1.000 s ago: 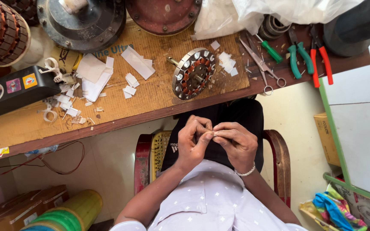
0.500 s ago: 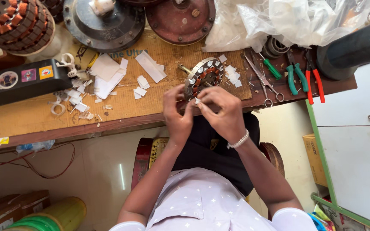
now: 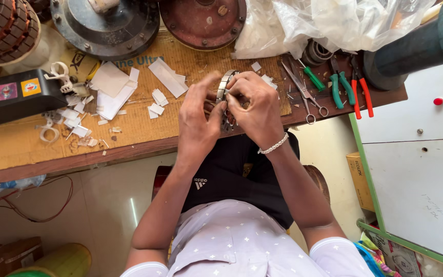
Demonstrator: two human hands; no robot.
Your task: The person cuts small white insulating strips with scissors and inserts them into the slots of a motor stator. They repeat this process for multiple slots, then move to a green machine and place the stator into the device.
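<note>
Since the earlier frame, the round stator (image 3: 225, 84) had been lifted off the bench and tipped on edge. The left hand (image 3: 197, 119) and right hand (image 3: 255, 105) both pinched it at the bench's near edge. Winding progress could not be judged. At ten o'clock lay paper scraps (image 3: 109, 90); at two o'clock, pliers (image 3: 357, 87).

A wooden bench (image 3: 37, 149) holds many things. White paper bits (image 3: 111, 92) lie near a black box with stickers (image 3: 11, 100). Scissors (image 3: 303, 95) rest beside a green screwdriver (image 3: 313, 78), green pliers (image 3: 343, 87) and red pliers (image 3: 362, 90). A crinkly plastic bag (image 3: 329, 23) sits behind them. A round rusty red plate (image 3: 203, 20) lies at the back.
</note>
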